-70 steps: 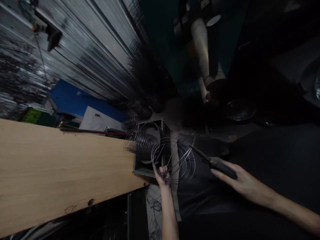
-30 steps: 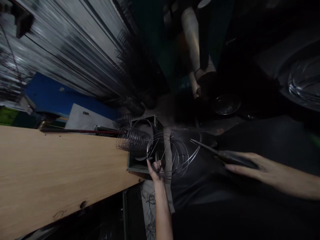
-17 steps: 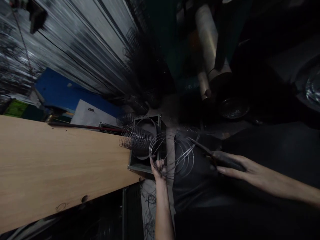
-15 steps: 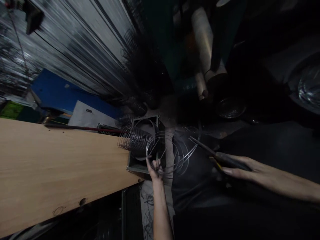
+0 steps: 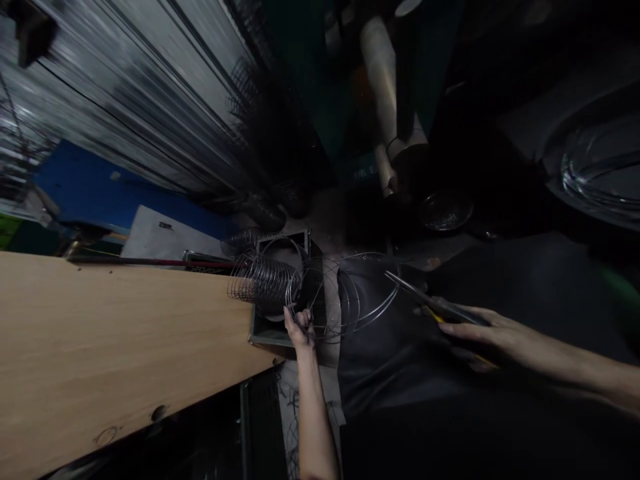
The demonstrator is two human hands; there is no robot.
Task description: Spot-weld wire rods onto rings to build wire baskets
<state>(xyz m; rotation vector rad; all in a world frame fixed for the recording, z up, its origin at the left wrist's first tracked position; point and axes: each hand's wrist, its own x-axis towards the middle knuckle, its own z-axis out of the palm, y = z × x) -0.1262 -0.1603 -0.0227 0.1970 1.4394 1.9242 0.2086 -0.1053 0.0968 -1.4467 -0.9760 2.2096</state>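
My left hand [image 5: 300,328] is closed on loose loops of thin steel wire [image 5: 350,297] that spread out to its right. The loops continue from a tight wire coil [image 5: 260,280] coming out over a grey square box [image 5: 270,327] at the end of a wooden board [image 5: 125,347]. My right hand [image 5: 485,330] grips long-nosed pliers [image 5: 430,301] with dark and yellow handles. The pliers' tip touches the outer edge of the widest loop.
Corrugated metal sheeting [image 5: 150,100] fills the upper left, with a blue panel [image 5: 90,190] below it. More wire coils [image 5: 265,213] lie behind the box. A dark round dish [image 5: 445,210] and pale cylinders [image 5: 385,87] stand beyond. Dark cloth [image 5: 500,413] covers my lap.
The wire loops have stretched wider to the right. My right hand has brought the pliers' tip up to the outermost loop. My left hand keeps its grip.
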